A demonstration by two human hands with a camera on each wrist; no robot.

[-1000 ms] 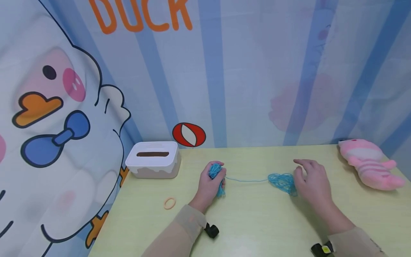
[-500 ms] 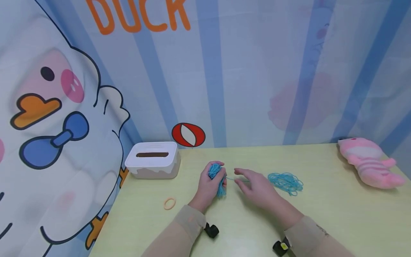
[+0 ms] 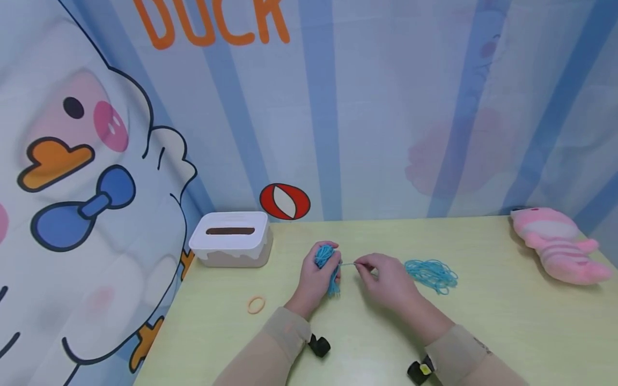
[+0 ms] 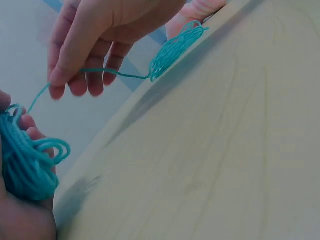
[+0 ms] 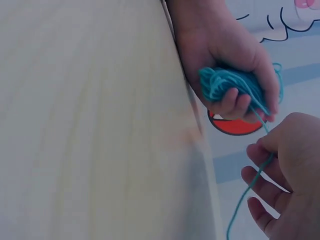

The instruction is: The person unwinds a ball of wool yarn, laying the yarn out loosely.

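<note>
Nearest, two black wrist cameras (image 3: 320, 346) sit at the beige sleeves (image 3: 270, 348), over a pale yellow wood-grained counter (image 3: 364, 348). A thin peach-orange ring (image 3: 249, 306) lies on its left part. Somewhat farther, the left hand (image 3: 313, 279) has its fingers wrapped round a bundle of turquoise yarn (image 3: 325, 256), whose loose ends hang below. Just right of it, the right hand (image 3: 390, 283) pinches a single turquoise strand (image 3: 347, 264) between thumb and forefinger. The strand runs from the bundle through this hand to a loose, flattened coil of turquoise yarn (image 3: 431, 275) on the counter at right. Farther right lies a pink striped plush toy (image 3: 560, 246); at far left stands a white-lidded, beige tissue box (image 3: 229, 238). Farthest is a blue-striped cartoon duck backdrop (image 3: 372, 107).
</note>
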